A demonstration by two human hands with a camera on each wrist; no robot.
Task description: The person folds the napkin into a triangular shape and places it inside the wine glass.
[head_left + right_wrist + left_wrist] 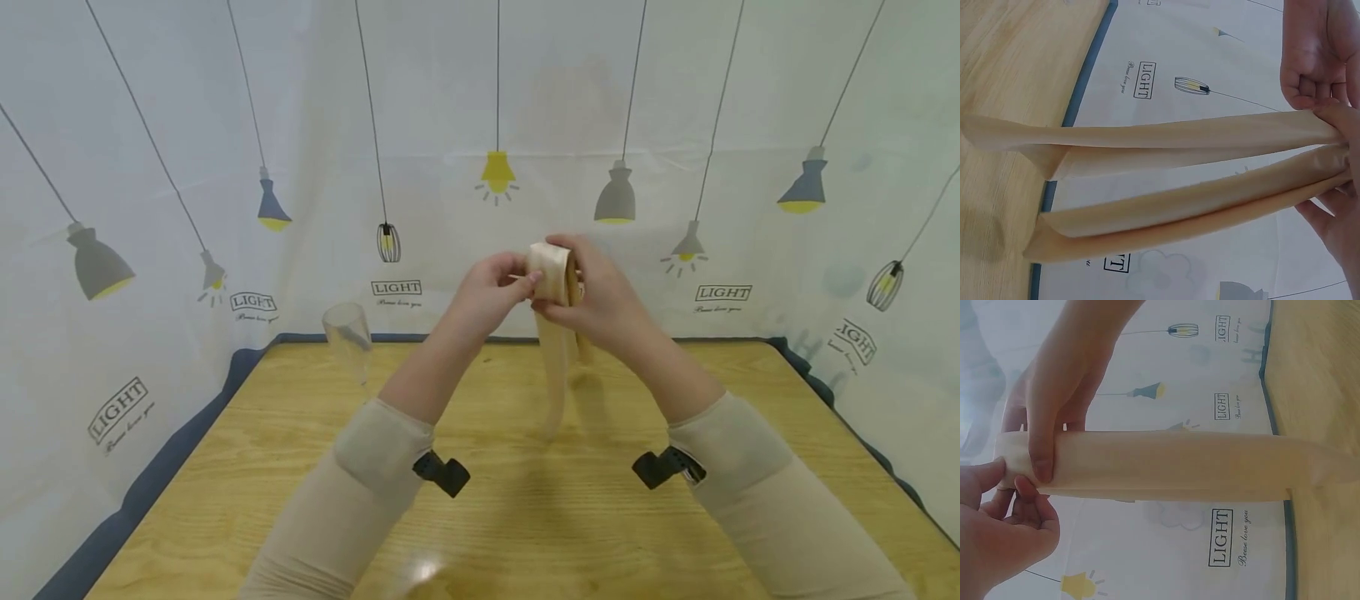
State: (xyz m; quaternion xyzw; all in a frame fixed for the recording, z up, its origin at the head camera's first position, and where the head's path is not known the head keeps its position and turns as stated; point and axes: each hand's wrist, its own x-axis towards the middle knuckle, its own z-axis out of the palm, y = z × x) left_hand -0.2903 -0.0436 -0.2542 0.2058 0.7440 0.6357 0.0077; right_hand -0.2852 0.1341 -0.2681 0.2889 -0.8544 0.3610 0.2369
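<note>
A long beige, satiny strip of fabric (553, 358), folded lengthwise, hangs over the back of the table in the head view. Its upper part forms a folded loop between the hands, and two tails hang down. My right hand (606, 292) grips the loop from the right, fingers above and thumb below. From the left, my left hand (486, 293) pinches the loop's near side with thumb and fingertips. In the left wrist view one tail of the fabric (1179, 462) reaches the wood. Both tails, creased and partly opened at their ends, show in the right wrist view.
A clear plastic-looking cup (347, 329) stands at the back left of the wooden table (300, 467). Behind it hangs a pale curtain (435, 100) printed with lamps. Black wrist mounts (442, 473) sit on both sleeves.
</note>
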